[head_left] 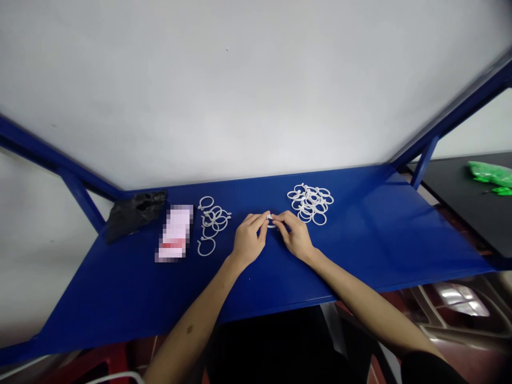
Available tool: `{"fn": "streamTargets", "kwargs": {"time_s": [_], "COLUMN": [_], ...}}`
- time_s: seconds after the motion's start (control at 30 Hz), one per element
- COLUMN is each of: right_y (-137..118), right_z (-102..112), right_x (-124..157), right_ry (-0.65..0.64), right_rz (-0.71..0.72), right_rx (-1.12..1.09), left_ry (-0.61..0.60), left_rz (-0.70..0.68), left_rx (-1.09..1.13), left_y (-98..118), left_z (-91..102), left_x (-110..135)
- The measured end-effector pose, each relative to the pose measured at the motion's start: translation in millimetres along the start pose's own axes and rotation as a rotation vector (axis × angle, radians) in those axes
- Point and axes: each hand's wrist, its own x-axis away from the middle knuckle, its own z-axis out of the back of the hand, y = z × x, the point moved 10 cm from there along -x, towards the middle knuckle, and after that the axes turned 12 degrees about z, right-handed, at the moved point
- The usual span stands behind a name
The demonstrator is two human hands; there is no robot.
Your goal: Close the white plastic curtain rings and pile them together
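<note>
Left hand [247, 241], right hand [295, 236] pinch ring [271, 220] (roughly flat).

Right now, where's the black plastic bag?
In the head view, the black plastic bag lies at the back left corner of the blue table, just left of the pink packet and the left ring pile.

My left hand [248, 240] and right hand [294, 234] meet on the blue table [360, 240], both pinching one white ring [271, 220]. A ring heap [311, 204] lies at two o'clock from it. Looser rings [212, 221] lie at nine o'clock, with a black bag [136, 210] farther out.
</note>
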Motion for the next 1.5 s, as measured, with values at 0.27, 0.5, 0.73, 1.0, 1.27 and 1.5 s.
{"fn": "streamTargets", "kwargs": {"time_s": [0.27, 0.5, 0.73, 1.0, 1.27, 1.5], "right_y": [4, -3, -2, -1, 35, 116], "right_z": [5, 2, -4, -3, 106, 155], "right_x": [0, 2, 3, -2, -11, 55], "right_ry": [0.022, -0.037, -0.138, -0.135, 0.108, 0.011], "right_rz": [-0.036, 0.024, 0.059, 0.038, -0.27, -0.693], "right_rx": [0.038, 0.074, 0.179, 0.231, 0.481, 0.555], "left_ry": [0.018, -0.03, -0.087, -0.086, 0.195, 0.002], "left_rz": [-0.086, -0.093, -0.104, -0.062, 0.293, 0.354], "left_rx": [-0.034, -0.101, -0.15, -0.205, -0.613, -0.901], "left_y": [10, 9, 8, -3, -60, -77], "left_z": [-6.3, -17.1, -22.7, -25.3, 44.6, 40.7], "left_x": [9, 15, 15, 9, -15, -15]}}
